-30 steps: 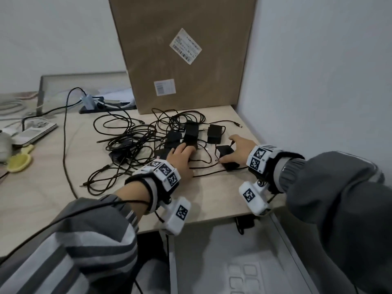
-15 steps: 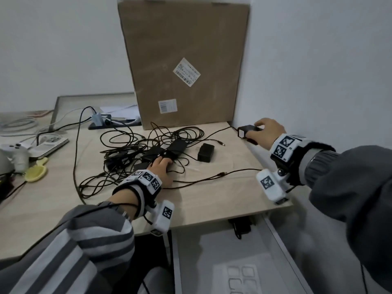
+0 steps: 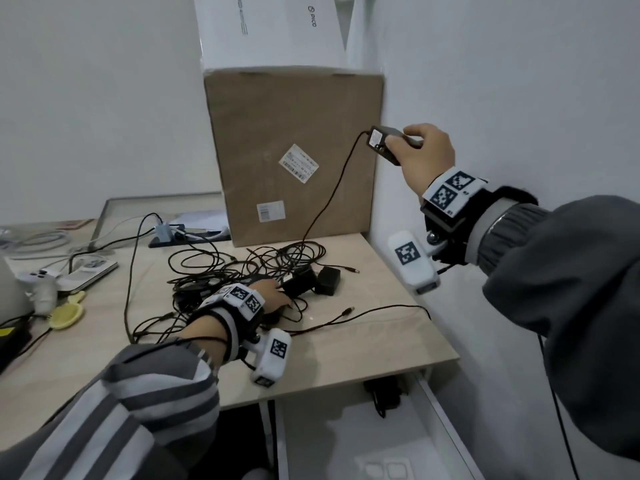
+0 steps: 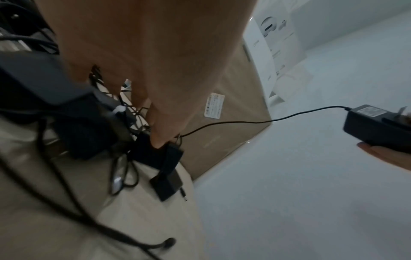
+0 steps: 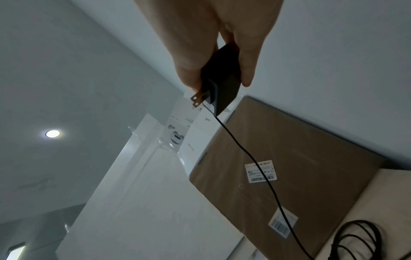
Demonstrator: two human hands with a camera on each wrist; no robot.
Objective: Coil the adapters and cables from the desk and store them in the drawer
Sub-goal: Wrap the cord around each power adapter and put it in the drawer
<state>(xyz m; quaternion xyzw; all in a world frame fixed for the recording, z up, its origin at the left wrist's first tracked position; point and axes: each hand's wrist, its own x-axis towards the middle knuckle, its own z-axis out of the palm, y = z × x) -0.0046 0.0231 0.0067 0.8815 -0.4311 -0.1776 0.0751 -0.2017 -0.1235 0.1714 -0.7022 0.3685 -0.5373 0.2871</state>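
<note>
My right hand (image 3: 420, 152) grips a black adapter (image 3: 379, 142) raised high beside the right wall; in the right wrist view the adapter (image 5: 222, 79) sits between thumb and fingers, its plug prongs (image 5: 198, 99) exposed. The adapter's thin cable (image 3: 332, 199) hangs down to the tangled pile of black cables (image 3: 214, 271) on the desk. My left hand (image 3: 273, 296) lies flat on that pile, a fingertip (image 4: 159, 140) pressing a black adapter (image 4: 153, 154). Two more adapters (image 3: 327, 280) lie just past it. The open drawer (image 3: 346, 441) shows below the desk's front edge.
A tall cardboard box (image 3: 294, 150) stands at the desk's back corner with a white box (image 3: 270, 29) on top. A loose cable end (image 3: 346, 311) lies near the front right. A game controller (image 3: 41, 282) and a yellow item (image 3: 65, 315) sit at the left.
My right hand lifted the adapter off the desk, up and to the right, drawing its cable out of the pile. The left hand stayed pressed on the pile.
</note>
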